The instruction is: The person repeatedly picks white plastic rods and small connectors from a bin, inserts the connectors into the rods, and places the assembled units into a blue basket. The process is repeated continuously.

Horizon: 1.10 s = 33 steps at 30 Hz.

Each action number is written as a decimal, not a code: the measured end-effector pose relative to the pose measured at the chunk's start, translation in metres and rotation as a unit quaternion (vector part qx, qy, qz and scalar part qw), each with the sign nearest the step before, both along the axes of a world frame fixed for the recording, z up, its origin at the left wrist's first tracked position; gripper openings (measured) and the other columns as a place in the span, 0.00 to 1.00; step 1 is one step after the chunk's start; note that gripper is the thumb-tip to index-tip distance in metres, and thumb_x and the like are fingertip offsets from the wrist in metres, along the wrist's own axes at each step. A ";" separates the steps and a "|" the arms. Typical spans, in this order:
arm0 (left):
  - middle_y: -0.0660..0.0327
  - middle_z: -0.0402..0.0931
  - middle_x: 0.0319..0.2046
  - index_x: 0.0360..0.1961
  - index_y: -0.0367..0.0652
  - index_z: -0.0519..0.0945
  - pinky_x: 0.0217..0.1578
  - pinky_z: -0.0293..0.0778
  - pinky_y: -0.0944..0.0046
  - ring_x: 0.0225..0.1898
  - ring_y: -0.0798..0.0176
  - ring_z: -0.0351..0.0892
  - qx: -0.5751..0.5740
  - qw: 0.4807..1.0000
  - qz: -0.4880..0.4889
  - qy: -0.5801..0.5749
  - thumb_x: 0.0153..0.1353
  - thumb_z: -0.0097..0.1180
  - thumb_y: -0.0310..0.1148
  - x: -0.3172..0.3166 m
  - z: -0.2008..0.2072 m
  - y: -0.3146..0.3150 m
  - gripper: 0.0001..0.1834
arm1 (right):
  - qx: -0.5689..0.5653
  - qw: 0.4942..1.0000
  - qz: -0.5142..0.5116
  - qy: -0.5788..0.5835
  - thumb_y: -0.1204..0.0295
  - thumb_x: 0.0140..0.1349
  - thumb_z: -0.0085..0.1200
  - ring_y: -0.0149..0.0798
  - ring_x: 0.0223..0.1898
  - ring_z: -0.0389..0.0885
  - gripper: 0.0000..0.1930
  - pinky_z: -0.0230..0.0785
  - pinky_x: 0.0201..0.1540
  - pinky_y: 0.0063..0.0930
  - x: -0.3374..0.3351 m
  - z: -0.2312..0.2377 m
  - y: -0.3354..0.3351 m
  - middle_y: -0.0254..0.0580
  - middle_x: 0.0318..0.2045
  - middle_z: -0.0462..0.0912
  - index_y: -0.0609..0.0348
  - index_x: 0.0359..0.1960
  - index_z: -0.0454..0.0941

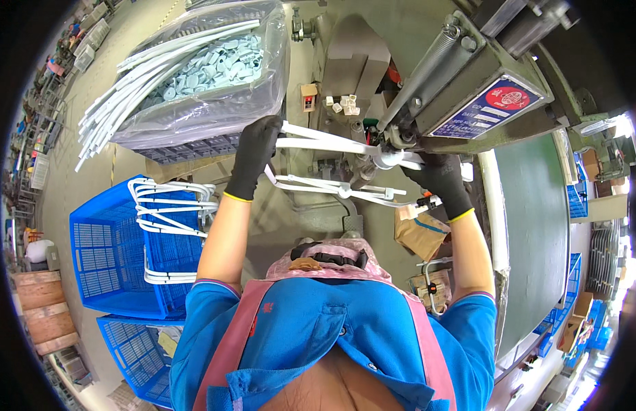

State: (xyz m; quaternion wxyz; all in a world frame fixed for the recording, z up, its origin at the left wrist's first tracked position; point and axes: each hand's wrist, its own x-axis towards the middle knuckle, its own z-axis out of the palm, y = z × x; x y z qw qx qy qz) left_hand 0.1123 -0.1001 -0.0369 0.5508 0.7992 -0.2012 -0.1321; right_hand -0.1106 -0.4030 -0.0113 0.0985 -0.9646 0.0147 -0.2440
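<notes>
A bent white tube frame (pixel 325 142) lies across the riveting-type machine, its middle under the machine's spring-loaded head (pixel 400 137). My left hand (pixel 256 152), in a black glove with a yellow cuff edge, is closed round the frame's left end. At the right of the head, my right hand (pixel 440 179), gloved alike, is closed at the frame's other end; its fingertips are partly hidden by the machine. A second set of white tubes (pixel 331 188), joined at a small round white piece, sits just below, nearer to me.
A plastic-lined crate (pixel 270 89) holds pale round caps (pixel 215 65) and long white tubes (pixel 119 103). Bent white frames (pixel 170 205) hang on a blue basket (pixel 105 253) at left. A green-topped conveyor (pixel 533 233) runs along the right. Small white blocks (pixel 344 104) rest behind the machine.
</notes>
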 end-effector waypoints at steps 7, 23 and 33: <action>0.66 0.76 0.25 0.41 0.39 0.79 0.30 0.68 0.71 0.28 0.74 0.72 -0.081 0.989 -0.116 0.052 0.68 0.46 0.37 -0.044 0.008 0.006 0.14 | -0.021 0.988 -0.008 0.155 0.56 0.47 0.64 0.47 0.22 0.78 0.17 0.68 0.24 0.42 -0.068 0.004 0.038 0.41 0.20 0.76 0.52 0.30 0.76; 0.60 0.79 0.22 0.40 0.39 0.80 0.27 0.71 0.66 0.23 0.70 0.77 -0.113 0.978 -0.166 -0.054 0.66 0.51 0.40 -0.108 -0.003 -0.124 0.14 | 0.129 0.955 -0.159 0.214 0.63 0.47 0.62 0.49 0.27 0.81 0.16 0.71 0.28 0.42 -0.183 0.007 0.039 0.46 0.27 0.81 0.58 0.36 0.79; 0.58 0.81 0.32 0.39 0.34 0.78 0.33 0.75 0.67 0.33 0.67 0.81 -0.103 0.981 -0.148 0.069 0.64 0.54 0.28 -0.107 -0.014 -0.123 0.08 | 0.102 0.946 -0.136 0.276 0.61 0.48 0.63 0.50 0.30 0.81 0.18 0.72 0.31 0.41 -0.172 0.005 0.019 0.48 0.27 0.81 0.58 0.37 0.78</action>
